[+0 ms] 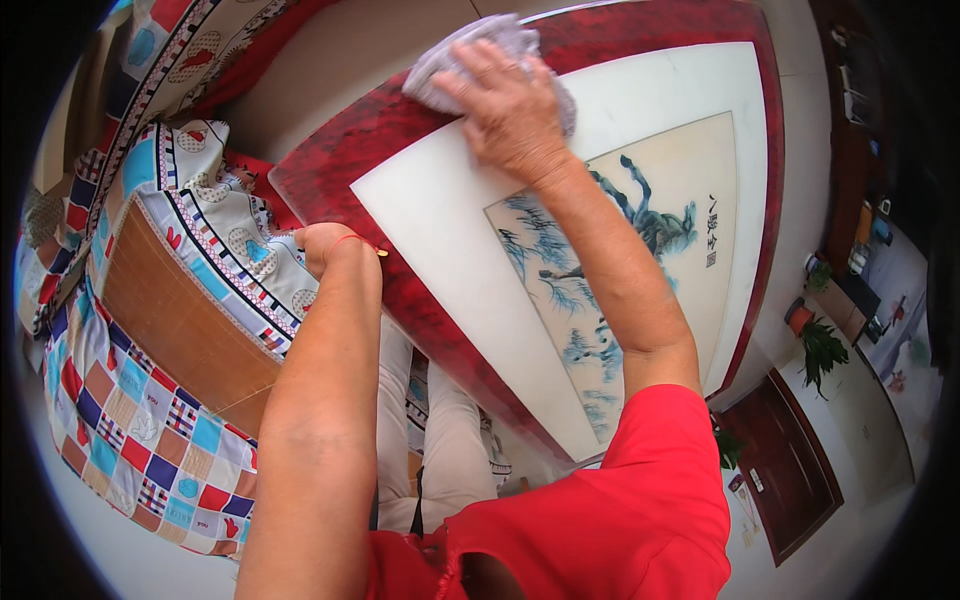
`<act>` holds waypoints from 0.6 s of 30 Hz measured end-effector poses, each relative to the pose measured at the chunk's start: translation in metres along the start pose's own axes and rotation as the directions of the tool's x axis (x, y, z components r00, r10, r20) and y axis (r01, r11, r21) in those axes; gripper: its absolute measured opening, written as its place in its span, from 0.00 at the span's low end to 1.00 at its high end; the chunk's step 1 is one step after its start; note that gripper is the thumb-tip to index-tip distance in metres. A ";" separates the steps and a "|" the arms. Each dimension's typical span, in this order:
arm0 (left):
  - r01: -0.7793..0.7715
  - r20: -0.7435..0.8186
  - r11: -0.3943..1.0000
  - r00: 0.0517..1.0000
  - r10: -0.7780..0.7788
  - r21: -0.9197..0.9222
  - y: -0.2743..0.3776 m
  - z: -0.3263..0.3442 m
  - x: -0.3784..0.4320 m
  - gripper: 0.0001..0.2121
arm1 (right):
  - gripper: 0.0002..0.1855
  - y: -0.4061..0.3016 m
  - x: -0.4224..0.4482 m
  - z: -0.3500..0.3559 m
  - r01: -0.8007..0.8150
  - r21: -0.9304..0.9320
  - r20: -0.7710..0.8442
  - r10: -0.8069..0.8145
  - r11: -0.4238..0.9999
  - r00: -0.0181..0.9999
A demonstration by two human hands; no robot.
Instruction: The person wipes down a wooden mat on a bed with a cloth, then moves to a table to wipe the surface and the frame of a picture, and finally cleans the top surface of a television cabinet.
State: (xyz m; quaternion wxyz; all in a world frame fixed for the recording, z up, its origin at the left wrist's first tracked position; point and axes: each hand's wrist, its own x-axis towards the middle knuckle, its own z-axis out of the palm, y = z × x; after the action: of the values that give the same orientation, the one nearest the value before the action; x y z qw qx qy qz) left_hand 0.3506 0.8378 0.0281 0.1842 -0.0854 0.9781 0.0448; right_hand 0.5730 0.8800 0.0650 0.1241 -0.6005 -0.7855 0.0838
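My right hand (517, 112) presses a crumpled pale lilac cloth (427, 71) onto the far border of a tabletop (420, 127). The border is glossy, marbled dark red, around a white band. A painted picture of horses and willow branches (660, 225), bearing writing, fills the middle, and my right forearm covers part of it. My left hand (328, 247) is curled at the tabletop's left edge, near a corner. Its fingertips are mostly hidden, and a red cord with a small gold-coloured piece circles that wrist.
On the left is a seat with a patchwork-print cover (150, 450) and a brown slatted mat (187, 307). My legs (457, 442) stand by the near edge. Pale floor tiles (315, 82) lie beyond. To the right are potted plants (821, 349) and a dark wooden door (780, 465).
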 end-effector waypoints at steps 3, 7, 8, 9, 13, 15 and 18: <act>-0.022 0.029 0.997 0.999 0.020 0.078 -0.005 0.007 -0.006 0.24 | 0.28 0.135 -0.019 -0.016 -0.371 -0.188 -0.254 0.320 0.909 0.913; -0.043 0.061 0.985 0.998 0.033 0.165 -0.003 0.016 0.006 0.22 | 0.30 0.258 -0.100 -0.067 -0.956 -0.071 -0.297 0.909 0.285 0.293; -0.040 0.050 0.983 0.998 0.031 0.178 -0.001 0.013 0.015 0.21 | 0.32 0.250 -0.109 -0.074 -0.999 0.014 -0.264 0.964 0.040 0.035; -0.038 0.049 0.981 0.998 0.029 0.192 0.001 0.011 0.020 0.21 | 0.34 0.251 -0.130 -0.077 -0.991 0.093 -0.262 0.958 -0.096 -0.118; -0.152 0.036 0.911 0.988 0.150 0.384 -0.008 0.027 0.045 0.12 | 0.38 0.221 -0.128 -0.064 -0.913 0.262 -0.284 0.879 -0.314 -0.384; -0.219 0.009 0.882 0.972 0.237 0.418 -0.003 0.017 0.015 0.16 | 0.37 0.203 -0.099 -0.059 -0.946 0.202 -0.283 0.910 -0.253 -0.304; -0.089 -0.048 0.957 0.993 0.106 0.277 -0.005 0.024 0.025 0.19 | 0.32 0.155 -0.041 -0.040 -0.976 0.078 -0.379 0.911 0.204 0.161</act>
State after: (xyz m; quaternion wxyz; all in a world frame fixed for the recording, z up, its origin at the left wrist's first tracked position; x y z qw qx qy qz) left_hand 0.3370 0.8322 -0.0041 0.1612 -0.0121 0.9832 -0.0849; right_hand 0.7378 0.8805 0.0555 0.1229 -0.9702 -0.2055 -0.0364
